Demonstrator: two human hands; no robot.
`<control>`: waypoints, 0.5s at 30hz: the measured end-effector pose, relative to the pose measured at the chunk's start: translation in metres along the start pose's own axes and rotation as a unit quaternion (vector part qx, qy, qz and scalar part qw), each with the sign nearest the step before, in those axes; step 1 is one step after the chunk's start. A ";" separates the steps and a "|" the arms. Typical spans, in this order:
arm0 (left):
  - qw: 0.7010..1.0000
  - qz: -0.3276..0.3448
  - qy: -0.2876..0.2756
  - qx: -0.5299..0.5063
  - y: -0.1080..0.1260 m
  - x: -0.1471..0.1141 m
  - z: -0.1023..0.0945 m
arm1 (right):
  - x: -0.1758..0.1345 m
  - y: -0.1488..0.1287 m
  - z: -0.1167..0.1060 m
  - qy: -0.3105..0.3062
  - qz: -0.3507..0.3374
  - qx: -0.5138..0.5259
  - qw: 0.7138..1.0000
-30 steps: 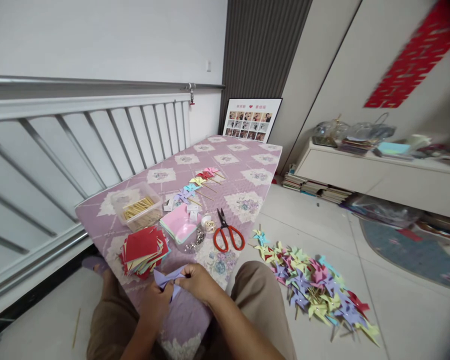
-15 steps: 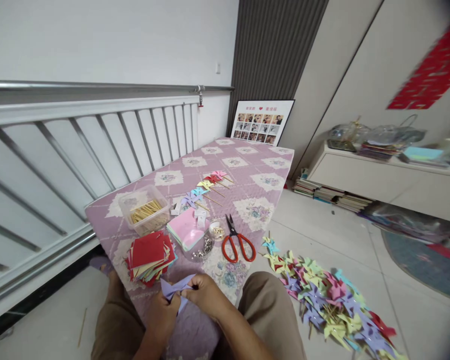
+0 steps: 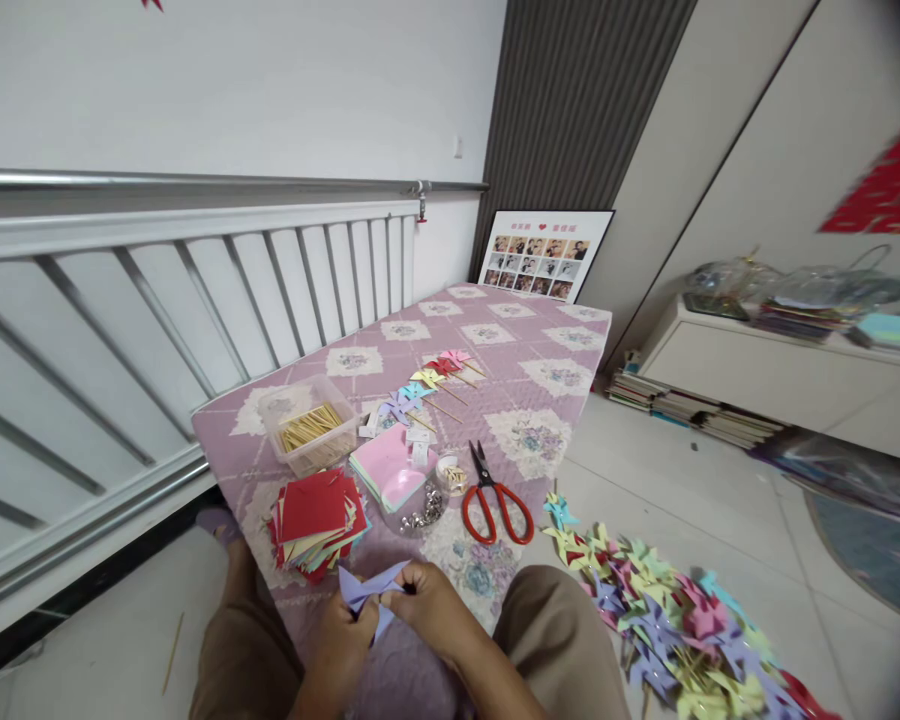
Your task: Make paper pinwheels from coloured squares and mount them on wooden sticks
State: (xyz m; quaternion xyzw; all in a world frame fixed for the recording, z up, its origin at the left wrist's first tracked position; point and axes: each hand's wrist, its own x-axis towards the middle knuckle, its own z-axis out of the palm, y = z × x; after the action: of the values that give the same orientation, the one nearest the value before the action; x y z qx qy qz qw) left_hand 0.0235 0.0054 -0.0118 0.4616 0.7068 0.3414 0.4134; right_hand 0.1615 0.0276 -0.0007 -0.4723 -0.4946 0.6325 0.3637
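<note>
A purple paper pinwheel (image 3: pixel 375 590) with folded blades is held between my two hands, low over the near edge of the table. My left hand (image 3: pixel 343 632) pinches its left side and centre. From the right, my right hand (image 3: pixel 429 603) grips another part of it with closed fingertips. The pinwheel's middle is partly hidden by my fingers. Just beyond my left hand lies a stack of coloured paper squares (image 3: pixel 319 520), red on top. Scissors with red handles (image 3: pixel 487 495) lie with blades partly apart, beyond my right hand.
The cloth-covered table (image 3: pixel 532 435) carries a plastic box of thin sticks (image 3: pixel 313 428), pink paper sheets (image 3: pixel 390 465), a tub of metal pins (image 3: pixel 426 512), a small cup of gold pieces (image 3: pixel 452 476) and several finished pinwheels (image 3: pixel 427 378). More pinwheels (image 3: pixel 667 610) are piled on the right.
The view has shifted, so everything appears a little farther right and lower. Both hands keep hold of the purple pinwheel, with scarcely any change in grip.
</note>
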 end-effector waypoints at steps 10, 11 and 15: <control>0.997 0.034 -0.028 -0.068 -0.022 0.010 0.003 | 0.002 0.000 -0.001 0.003 0.005 -0.004 1.000; 0.997 0.032 -0.030 -0.070 -0.021 0.011 0.003 | 0.002 0.000 -0.001 0.002 0.006 -0.006 1.000; 0.995 0.017 -0.032 -0.089 -0.012 0.010 0.001 | 0.002 -0.001 -0.002 -0.006 0.004 -0.014 1.000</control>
State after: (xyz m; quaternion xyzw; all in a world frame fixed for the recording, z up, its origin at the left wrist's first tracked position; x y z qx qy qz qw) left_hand 0.0176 0.0110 -0.0258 0.4452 0.6525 0.3949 0.4691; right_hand 0.1629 0.0299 0.0000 -0.4755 -0.5037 0.6298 0.3514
